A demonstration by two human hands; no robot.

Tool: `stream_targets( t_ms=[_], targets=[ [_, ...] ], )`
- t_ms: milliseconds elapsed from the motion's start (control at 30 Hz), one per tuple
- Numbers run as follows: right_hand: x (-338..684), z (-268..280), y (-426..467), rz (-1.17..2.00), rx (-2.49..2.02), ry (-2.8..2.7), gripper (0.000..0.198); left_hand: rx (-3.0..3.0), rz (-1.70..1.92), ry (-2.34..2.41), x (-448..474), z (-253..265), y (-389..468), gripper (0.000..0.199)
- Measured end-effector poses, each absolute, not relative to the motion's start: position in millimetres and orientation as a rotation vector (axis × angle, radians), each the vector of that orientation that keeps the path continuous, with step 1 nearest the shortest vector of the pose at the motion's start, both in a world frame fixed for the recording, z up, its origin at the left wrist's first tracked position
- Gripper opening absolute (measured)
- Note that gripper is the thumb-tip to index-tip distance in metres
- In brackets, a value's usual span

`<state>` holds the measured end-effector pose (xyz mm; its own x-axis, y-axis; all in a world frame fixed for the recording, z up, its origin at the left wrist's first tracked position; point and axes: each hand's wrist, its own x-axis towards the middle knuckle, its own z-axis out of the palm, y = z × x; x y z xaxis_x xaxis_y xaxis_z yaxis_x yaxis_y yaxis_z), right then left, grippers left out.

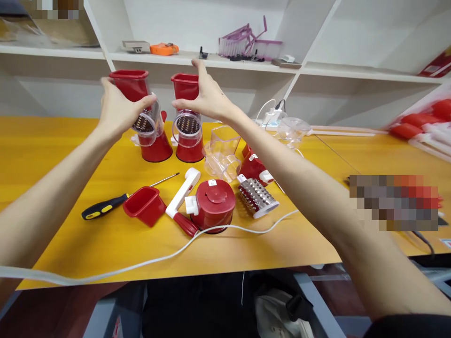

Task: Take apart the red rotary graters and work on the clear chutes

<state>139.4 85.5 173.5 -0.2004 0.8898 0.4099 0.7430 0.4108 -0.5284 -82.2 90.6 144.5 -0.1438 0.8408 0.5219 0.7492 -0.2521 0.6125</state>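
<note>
Two red and clear rotary graters stand upright side by side at the back of the table. My left hand [118,107] is wrapped round the upper part of the left rotary grater [157,148], just below its red hopper rim. On the right rotary grater [190,151], my right hand [209,96] grips the clear neck by the hopper, thumb in front. Metal drums show inside both round openings. Nearer me lie a red food pusher [145,205], a white crank with a red handle [183,202], a red base [215,204] and a loose grater drum [257,196].
A screwdriver [105,206] lies at left. Clear plastic housings [222,152] and another red base [252,166] sit behind the drum. A white cable [169,256] crosses the front of the table [282,249]. White shelves [197,60] rise behind, holding a purple rack [246,44].
</note>
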Motion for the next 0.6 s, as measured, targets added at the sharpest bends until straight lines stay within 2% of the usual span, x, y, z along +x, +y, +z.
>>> stream_targets(
  t_ms=[67, 133, 200, 600],
  targets=[
    [138.7, 169.0, 97.8, 0.232, -1.383, -1.999, 0.098, 1.863, 1.37, 1.978, -72.5, 149.0, 91.4, 0.091],
    [137.2, 166.1, 105.4, 0.157, -1.393, -1.979, 0.08, 1.818, 1.358, 2.084, -64.5, 151.8, 90.4, 0.089],
    [134.6, 166.4, 110.2, 0.122, -1.401, -1.98, 0.073, 1.824, 1.351, 2.138, -62.0, 153.6, 91.6, 0.086],
    [116.2, 160.3, 131.0, 0.221, -1.331, -1.93, 0.078, 1.819, 1.255, 2.301, -87.9, 157.1, 112.9, 0.088]
  ],
)
